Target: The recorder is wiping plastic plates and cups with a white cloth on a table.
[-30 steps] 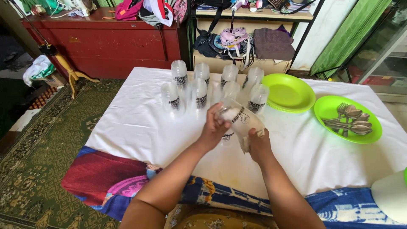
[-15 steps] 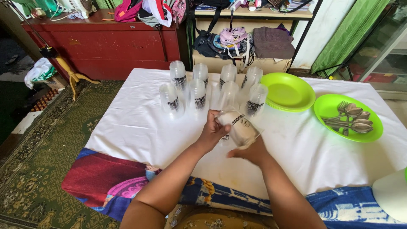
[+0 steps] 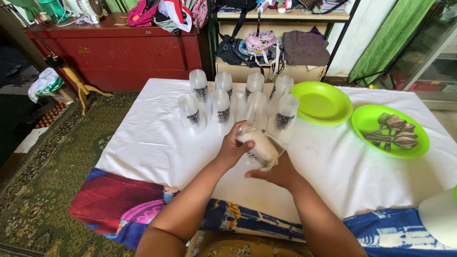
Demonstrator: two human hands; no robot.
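Observation:
My left hand grips a clear plastic cup lying on its side above the white tablecloth. A white cloth fills the inside of the cup. My right hand is under the cup's open end, fingers on the cloth. Just beyond my hands stand several more clear plastic cups with dark print, upside down in a cluster.
Two lime green plates sit at the right: one plate bare, the other plate holding several metal spoons. A white object is at the lower right corner. A red cabinet and cluttered shelves stand behind the table.
My right hand has slid from beside the cup to beneath its open end, and the cup has turned and dropped slightly toward me. My left hand keeps its grip.

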